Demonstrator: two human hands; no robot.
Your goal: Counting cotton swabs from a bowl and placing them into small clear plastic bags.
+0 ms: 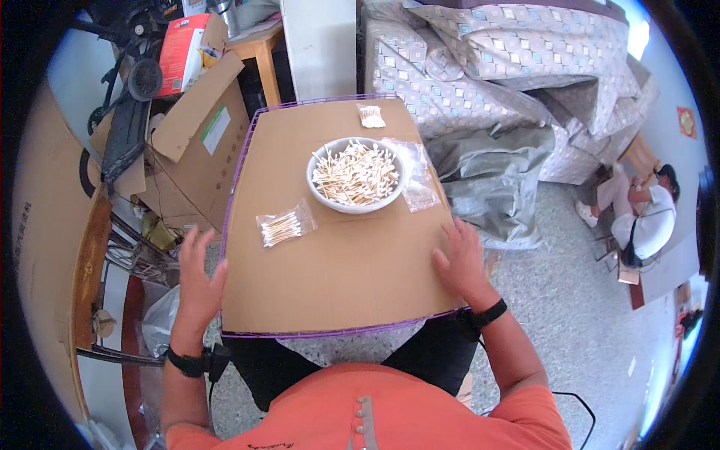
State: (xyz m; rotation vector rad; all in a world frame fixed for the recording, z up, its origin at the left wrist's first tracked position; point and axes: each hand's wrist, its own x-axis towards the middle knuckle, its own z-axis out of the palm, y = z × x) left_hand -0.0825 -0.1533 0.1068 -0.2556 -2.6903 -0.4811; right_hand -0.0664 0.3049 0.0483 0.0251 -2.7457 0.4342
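Observation:
A pale bowl (pixel 311 189) heaped with loose cotton swabs (pixel 356 172) stands on a cardboard-topped table (pixel 330 277). Left of it and nearer to me lies a clear plastic bag (pixel 283 225) with a row of cotton swabs in it. Beyond the bowl is a small bundle of swabs (pixel 370 115). Clear plastic bags (pixel 418 180) lie flat against the bowl's right side. My left hand (pixel 199 281) is raised by the table's left edge, fingers apart, holding nothing. Over the right edge of the cardboard, my right hand (pixel 460 259) is empty too, its fingers spread.
Purple wire mesh (pixel 345 332) rims the table. Cardboard boxes (pixel 191 165) and a wheeled black frame (pixel 135 112) crowd the left side. A grey sack (pixel 495 180) and a patterned cover (pixel 517 52) lie beyond the right edge. Another person (pixel 649 217) sits far right.

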